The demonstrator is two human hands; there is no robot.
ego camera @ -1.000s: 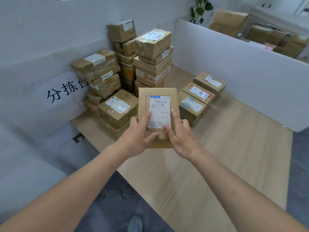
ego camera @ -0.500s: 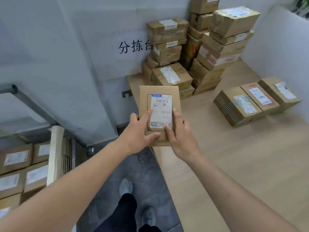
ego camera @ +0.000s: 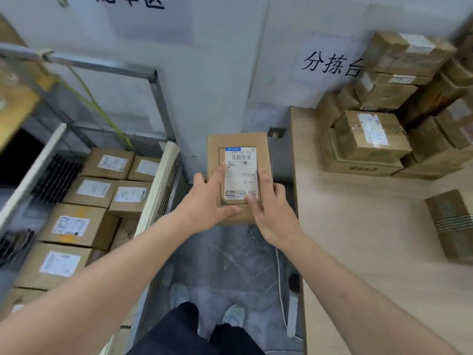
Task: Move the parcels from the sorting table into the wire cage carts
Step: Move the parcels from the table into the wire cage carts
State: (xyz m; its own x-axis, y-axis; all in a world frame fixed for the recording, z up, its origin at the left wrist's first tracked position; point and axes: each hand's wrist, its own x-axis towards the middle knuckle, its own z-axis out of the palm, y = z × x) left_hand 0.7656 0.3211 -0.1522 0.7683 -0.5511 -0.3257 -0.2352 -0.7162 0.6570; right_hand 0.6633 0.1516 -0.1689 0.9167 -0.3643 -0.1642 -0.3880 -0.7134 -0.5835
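Both hands hold one flat cardboard parcel (ego camera: 239, 175) above the floor, between the wire cage cart (ego camera: 158, 190) and the desk (ego camera: 358, 239). Left hand (ego camera: 204, 203) and right hand (ego camera: 271, 213) curl round its near end; their fingers hide its underside. Its long axis points away, shipping label (ego camera: 240, 172) up. Stacked parcels (ego camera: 384, 119) look blurred, and the right edge cuts them off.

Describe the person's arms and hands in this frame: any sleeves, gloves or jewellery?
Both forearms are bare to the frame edge, with no sleeves in view. The left hand and right hand wear no gloves, and no rings, watch or wristband show. Nothing is marked on them.
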